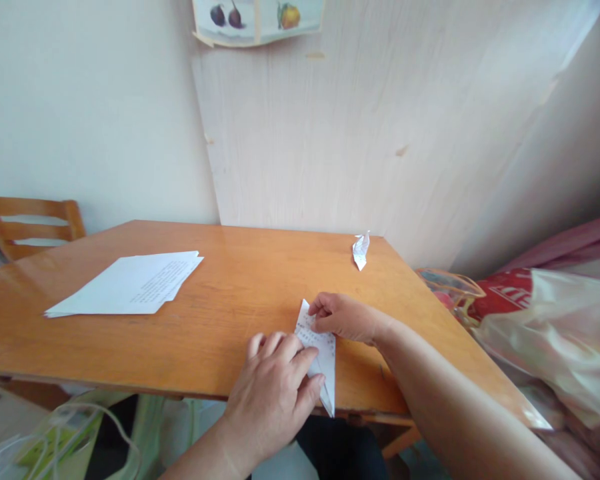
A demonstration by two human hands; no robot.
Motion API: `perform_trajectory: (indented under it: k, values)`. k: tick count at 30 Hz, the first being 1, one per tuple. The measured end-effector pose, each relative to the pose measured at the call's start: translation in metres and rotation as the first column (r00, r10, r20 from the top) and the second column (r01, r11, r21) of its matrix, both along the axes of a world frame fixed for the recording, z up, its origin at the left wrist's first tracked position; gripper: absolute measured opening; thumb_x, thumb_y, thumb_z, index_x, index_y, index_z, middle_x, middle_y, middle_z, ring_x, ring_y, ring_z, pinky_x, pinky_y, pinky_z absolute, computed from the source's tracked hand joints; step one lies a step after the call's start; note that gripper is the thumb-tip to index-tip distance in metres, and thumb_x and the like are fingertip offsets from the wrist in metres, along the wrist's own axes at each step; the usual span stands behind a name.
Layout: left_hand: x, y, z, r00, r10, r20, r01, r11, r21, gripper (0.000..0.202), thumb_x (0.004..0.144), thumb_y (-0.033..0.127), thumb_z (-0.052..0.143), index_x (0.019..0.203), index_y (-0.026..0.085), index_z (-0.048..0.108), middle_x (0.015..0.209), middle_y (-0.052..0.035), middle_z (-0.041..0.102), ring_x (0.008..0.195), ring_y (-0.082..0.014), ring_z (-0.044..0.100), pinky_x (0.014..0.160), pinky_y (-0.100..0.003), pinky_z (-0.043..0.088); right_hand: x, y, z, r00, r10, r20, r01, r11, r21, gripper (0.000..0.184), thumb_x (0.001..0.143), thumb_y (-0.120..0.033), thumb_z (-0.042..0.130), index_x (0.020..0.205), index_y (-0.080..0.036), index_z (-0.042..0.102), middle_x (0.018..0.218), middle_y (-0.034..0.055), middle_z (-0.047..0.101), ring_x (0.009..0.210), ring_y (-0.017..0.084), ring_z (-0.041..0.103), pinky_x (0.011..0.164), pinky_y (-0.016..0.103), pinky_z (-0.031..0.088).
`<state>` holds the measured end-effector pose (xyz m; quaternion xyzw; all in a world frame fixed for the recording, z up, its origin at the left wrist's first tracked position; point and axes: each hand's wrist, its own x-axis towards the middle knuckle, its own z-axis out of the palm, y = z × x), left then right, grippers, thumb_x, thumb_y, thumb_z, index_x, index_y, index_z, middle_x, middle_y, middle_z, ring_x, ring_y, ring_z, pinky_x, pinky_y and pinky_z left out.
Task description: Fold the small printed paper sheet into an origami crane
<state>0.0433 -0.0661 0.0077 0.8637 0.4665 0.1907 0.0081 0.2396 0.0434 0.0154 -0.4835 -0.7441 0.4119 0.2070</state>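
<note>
A folded sheet of white paper (327, 363) with printed text lies near the table's front edge, narrowed to a point at its far and near ends. My left hand (275, 380) rests palm down over its left side, fingers apart, with forefinger and thumb on the paper. At the upper right edge, my right hand (343, 317) has its thumb and fingertips pinched together on the paper. Its fingers partly cover the printed face. A small folded paper figure (361, 251) stands near the table's far right corner.
A stack of printed sheets (130, 287) lies on the left of the wooden table (240, 273). Behind it is a wooden chair (35, 230). Bags (545, 327) crowd the right side. Cables (95, 413) and a dark object sit below the front left edge.
</note>
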Motion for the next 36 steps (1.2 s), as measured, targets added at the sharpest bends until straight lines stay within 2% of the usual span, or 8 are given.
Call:
perform_trajectory:
  k: [2,6,11,14,23,29,36]
  values:
    - [0.0,0.0,-0.001,1.0,0.004,0.001,-0.004,1.0,0.0,0.028,0.099,0.043,0.049,0.12,0.032,0.063,0.106,-0.0032,0.062,0.105,-0.0276,0.051,0.094,-0.05,0.032,0.002,-0.001,0.004,0.999,0.038,-0.015,-0.038,0.999,-0.019,0.028,0.072,-0.015,0.064,0.1,-0.017,0.065,0.083,-0.0004,0.063,0.072,0.013,0.055,0.061,0.023,0.041]
    - [-0.001,0.001,-0.001,1.0,0.003,0.004,-0.003,1.0,0.003,0.029,0.099,0.043,0.048,0.122,0.033,0.063,0.106,-0.0033,0.063,0.105,-0.0276,0.051,0.093,-0.05,0.032,0.005,-0.005,0.011,0.992,0.115,-0.057,-0.117,0.993,-0.034,0.021,0.07,-0.01,0.06,0.089,-0.017,0.065,0.076,-0.003,0.06,0.069,0.012,0.053,0.06,0.022,0.039]
    - [-0.001,0.001,-0.001,1.0,0.006,0.005,-0.006,1.0,-0.004,0.029,0.099,0.044,0.049,0.122,0.034,0.063,0.105,-0.0024,0.063,0.103,-0.0269,0.052,0.09,-0.048,0.033,0.009,-0.006,0.008,0.968,0.229,-0.105,-0.231,0.973,-0.004,0.019,0.068,-0.007,0.057,0.083,-0.017,0.063,0.074,-0.0043,0.058,0.067,0.011,0.052,0.059,0.021,0.039]
    - [-0.001,0.001,-0.002,1.0,0.009,0.008,-0.009,1.0,-0.003,0.03,0.099,0.045,0.049,0.122,0.034,0.064,0.104,-0.0025,0.064,0.103,-0.0268,0.052,0.089,-0.047,0.034,0.012,-0.007,0.007,0.957,0.278,-0.076,-0.278,0.96,0.013,0.019,0.069,-0.007,0.056,0.083,-0.018,0.063,0.076,-0.0038,0.059,0.069,0.011,0.053,0.061,0.021,0.04]
    - [-0.002,0.001,-0.006,0.999,0.003,0.032,-0.005,0.999,0.042,0.029,0.097,0.046,0.054,0.121,0.034,0.065,0.102,-0.0012,0.067,0.101,-0.0268,0.054,0.087,-0.048,0.033,0.015,-0.013,0.017,0.945,0.325,0.044,-0.326,0.945,0.022,0.022,0.07,-0.007,0.056,0.085,-0.018,0.069,0.079,-0.0024,0.063,0.072,0.012,0.054,0.064,0.021,0.041]
    - [-0.001,0.001,-0.006,0.999,0.016,0.043,-0.018,0.998,0.062,0.025,0.095,0.046,0.057,0.109,0.029,0.068,0.098,-0.0019,0.068,0.1,-0.0272,0.054,0.088,-0.049,0.034,0.016,-0.017,0.023,0.936,0.338,0.101,-0.342,0.939,0.026,0.026,0.07,-0.006,0.056,0.086,-0.019,0.072,0.082,-0.0013,0.068,0.074,0.014,0.059,0.066,0.022,0.044]
    - [-0.002,0.0,-0.008,0.995,0.012,0.1,-0.015,0.999,0.037,0.02,0.093,0.044,0.062,0.102,0.028,0.068,0.103,-0.0036,0.064,0.101,-0.0266,0.052,0.089,-0.045,0.04,0.013,-0.02,0.023,0.93,0.346,0.126,-0.357,0.93,0.083,0.026,0.071,-0.003,0.055,0.08,-0.02,0.071,0.083,-0.0018,0.07,0.079,0.015,0.062,0.07,0.023,0.046]
